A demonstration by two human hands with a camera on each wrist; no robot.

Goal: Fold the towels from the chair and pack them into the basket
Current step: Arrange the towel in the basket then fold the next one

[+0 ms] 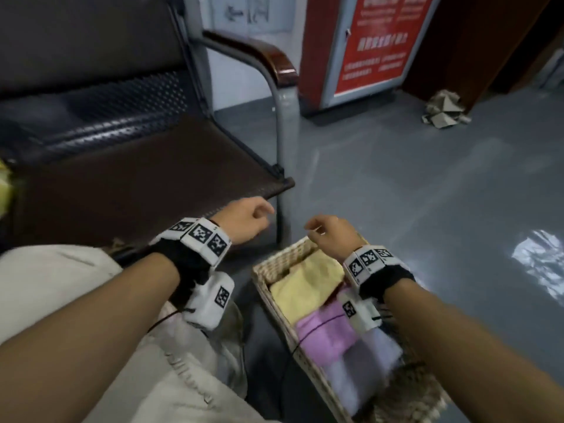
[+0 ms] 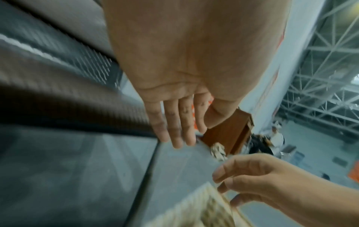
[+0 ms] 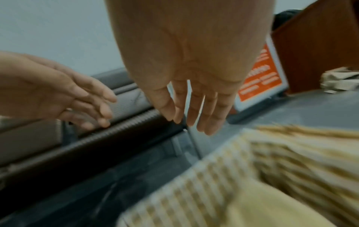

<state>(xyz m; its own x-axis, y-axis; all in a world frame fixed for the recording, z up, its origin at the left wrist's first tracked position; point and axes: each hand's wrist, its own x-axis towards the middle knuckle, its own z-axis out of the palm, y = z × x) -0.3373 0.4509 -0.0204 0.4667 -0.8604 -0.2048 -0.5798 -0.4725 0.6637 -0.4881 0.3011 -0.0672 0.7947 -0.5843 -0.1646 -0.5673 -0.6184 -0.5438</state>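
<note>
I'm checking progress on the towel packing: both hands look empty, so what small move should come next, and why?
Probably reach the left hand left along the chair for the yellowish cloth at its far edge. Both it and the right hand hold nothing, and the basket already holds yellow, pink and pale towels.

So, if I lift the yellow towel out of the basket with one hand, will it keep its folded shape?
Probably not. The yellow towel looks soft and rumpled, so it would likely sag and unfold. It seems light for its size. The basket is woven and looks light too, so it may shift if the towel drags.
</note>
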